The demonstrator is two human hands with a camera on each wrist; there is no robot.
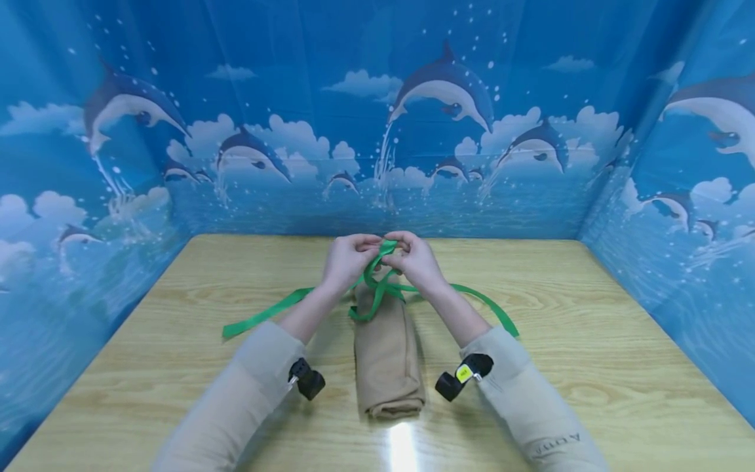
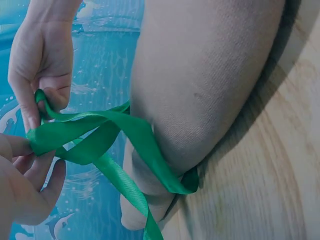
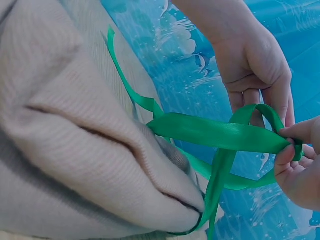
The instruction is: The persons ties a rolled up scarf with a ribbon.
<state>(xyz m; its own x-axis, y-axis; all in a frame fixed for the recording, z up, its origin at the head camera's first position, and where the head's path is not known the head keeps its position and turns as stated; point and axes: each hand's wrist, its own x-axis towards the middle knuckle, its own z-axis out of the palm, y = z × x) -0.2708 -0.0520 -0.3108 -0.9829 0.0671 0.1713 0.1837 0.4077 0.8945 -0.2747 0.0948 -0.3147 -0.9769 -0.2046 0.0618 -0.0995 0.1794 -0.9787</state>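
Observation:
A green ribbon [image 1: 377, 298] is wrapped around the far part of a rolled beige cloth [image 1: 386, 354]. Raised above that end, the left hand [image 1: 348, 262] pinches a looped part of the ribbon between thumb and fingers. Close beside it, the right hand [image 1: 417, 261] pinches the same loop from the other side. The left wrist view has the ribbon loop [image 2: 75, 135] spanning from the fingers to the cloth [image 2: 200, 75]. In the right wrist view, the right hand's [image 3: 302, 172] thumb and finger grip a fold of ribbon, with the left hand [image 3: 260, 65] behind the loop.
One loose ribbon tail [image 1: 265, 318] stretches left across the wooden table [image 1: 177, 380], and another tail [image 1: 489, 305] curves to the right. A blue dolphin-print curtain [image 1: 307, 85] encloses the table's back and sides. Small black cameras sit on both wrists.

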